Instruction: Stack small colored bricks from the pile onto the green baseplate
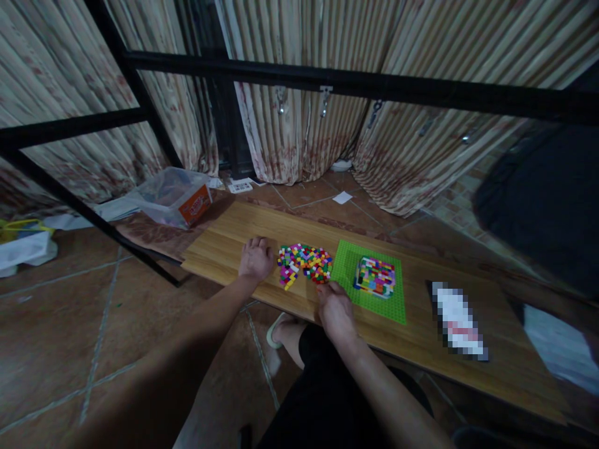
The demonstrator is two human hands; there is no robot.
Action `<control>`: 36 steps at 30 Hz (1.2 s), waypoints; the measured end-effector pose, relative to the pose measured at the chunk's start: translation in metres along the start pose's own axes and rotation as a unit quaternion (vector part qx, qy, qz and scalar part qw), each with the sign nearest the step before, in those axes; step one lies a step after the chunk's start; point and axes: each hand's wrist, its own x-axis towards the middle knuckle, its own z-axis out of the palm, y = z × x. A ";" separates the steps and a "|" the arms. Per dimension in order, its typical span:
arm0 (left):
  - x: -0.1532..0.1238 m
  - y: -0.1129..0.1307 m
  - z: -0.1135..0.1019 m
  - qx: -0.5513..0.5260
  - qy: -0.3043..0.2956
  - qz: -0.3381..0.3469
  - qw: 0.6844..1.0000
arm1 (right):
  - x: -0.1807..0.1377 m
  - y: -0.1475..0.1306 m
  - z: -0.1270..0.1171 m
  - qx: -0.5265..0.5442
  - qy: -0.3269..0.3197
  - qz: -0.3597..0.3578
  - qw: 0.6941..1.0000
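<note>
A loose pile of small toy bricks (306, 262) in many colours lies on the wooden board. Just left of it, my left hand (256, 258) rests palm down on the wood, fingers laid out and holding nothing. My right hand (336, 308) is at the pile's near right edge, beside the green baseplate (346, 255). Its thumb and fingers are pinched together by some red bricks; whatever they hold is too small to make out. On the baseplate stands a multicoloured brick build (375, 276), several layers high.
A pixelated flat item (458, 321) lies on the board (496, 368) to the right. Behind its left end sits a clear plastic bin (168, 193) with an orange label. A black metal frame (299, 75) crosses above, before curtains (309, 137). Paper (342, 197) lies on the tiled floor.
</note>
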 end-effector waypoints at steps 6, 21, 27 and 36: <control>-0.001 0.001 -0.001 -0.005 -0.001 -0.003 1.000 | 0.031 -0.009 -0.006 0.011 0.043 0.000 0.999; -0.003 0.003 -0.002 -0.009 -0.002 -0.006 1.000 | 0.075 -0.018 0.008 -0.031 -0.013 -0.144 0.989; -0.004 0.003 -0.002 -0.009 -0.001 -0.008 1.000 | 0.080 -0.020 0.001 -0.056 -0.034 -0.162 0.985; -0.003 0.004 -0.003 0.001 -0.016 -0.011 1.000 | 0.079 -0.013 -0.004 -0.058 -0.020 -0.193 0.979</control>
